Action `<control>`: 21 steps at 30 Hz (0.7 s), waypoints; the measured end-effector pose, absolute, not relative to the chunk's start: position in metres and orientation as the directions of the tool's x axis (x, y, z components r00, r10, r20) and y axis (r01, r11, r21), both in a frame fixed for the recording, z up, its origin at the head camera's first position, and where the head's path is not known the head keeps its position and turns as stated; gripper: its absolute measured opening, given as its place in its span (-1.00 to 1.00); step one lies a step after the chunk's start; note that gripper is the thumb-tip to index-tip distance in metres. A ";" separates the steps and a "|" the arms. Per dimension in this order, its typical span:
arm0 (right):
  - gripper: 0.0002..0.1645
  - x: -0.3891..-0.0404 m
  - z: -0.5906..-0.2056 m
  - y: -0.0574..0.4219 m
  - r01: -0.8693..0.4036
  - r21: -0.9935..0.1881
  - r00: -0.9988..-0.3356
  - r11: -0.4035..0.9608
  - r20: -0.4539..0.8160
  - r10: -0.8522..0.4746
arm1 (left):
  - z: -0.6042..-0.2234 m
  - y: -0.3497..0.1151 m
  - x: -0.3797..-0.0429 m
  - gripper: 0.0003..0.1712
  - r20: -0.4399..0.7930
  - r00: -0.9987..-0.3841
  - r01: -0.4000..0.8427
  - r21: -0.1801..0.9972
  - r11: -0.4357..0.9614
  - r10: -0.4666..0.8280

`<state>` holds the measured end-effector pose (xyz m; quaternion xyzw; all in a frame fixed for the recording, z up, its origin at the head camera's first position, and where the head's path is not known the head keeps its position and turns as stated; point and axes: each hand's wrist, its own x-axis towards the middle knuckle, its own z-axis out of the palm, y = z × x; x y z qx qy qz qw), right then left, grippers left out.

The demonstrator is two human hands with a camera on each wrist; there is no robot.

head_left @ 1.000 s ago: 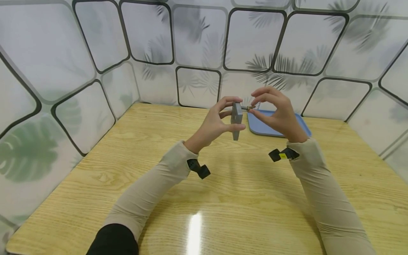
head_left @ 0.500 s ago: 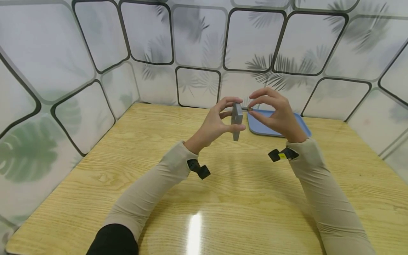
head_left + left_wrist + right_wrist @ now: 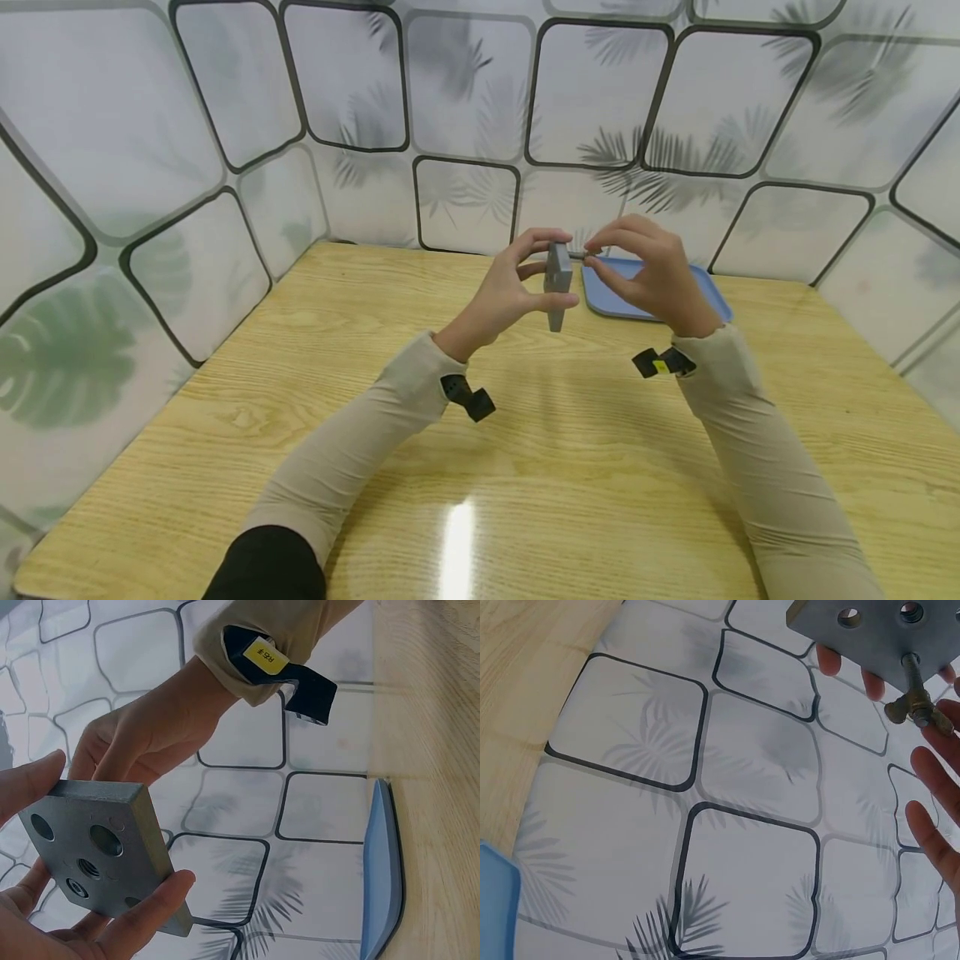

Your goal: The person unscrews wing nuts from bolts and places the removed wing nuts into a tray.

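My left hand (image 3: pixel 498 292) holds a thick grey metal plate (image 3: pixel 557 275) upright by its edges, above the table. Several round holes pierce the plate (image 3: pixel 97 855), some of them threaded, as the left wrist view shows. From its right face a bolt (image 3: pixel 911 669) sticks out, carrying a brass-coloured wing nut (image 3: pixel 917 707) near its end. My right hand (image 3: pixel 651 267) pinches the wing nut between thumb and fingers. In the left wrist view the plate hides the right fingertips.
A blue tray (image 3: pixel 624 312) lies on the wooden table (image 3: pixel 420 467) behind and below the hands. A patterned curtain (image 3: pixel 465 92) stands round the back and sides of the table.
The right fingers have closed in and turned at the wing nut, the upper ones lowering and curling. My left hand and the plate have stayed in place.
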<state>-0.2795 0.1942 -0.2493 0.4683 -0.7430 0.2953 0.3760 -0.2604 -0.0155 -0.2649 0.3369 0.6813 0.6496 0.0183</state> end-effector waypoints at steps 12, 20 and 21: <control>-0.61 -0.277 -0.246 0.191 -0.941 -0.101 -0.248 0.322 0.854 -0.458 | -0.265 -0.015 -0.261 -0.27 0.430 -0.766 0.459 0.886 -0.062 0.478; -0.51 -0.283 -0.251 0.200 -0.872 -0.160 -0.411 0.462 0.753 -0.514 | -0.265 -0.015 -0.260 -0.26 0.431 -0.765 0.456 0.887 -0.070 0.479; -0.54 -0.284 -0.251 0.200 -0.868 -0.160 -0.416 0.469 0.751 -0.513 | -0.265 -0.015 -0.260 -0.26 0.430 -0.765 0.456 0.887 -0.069 0.480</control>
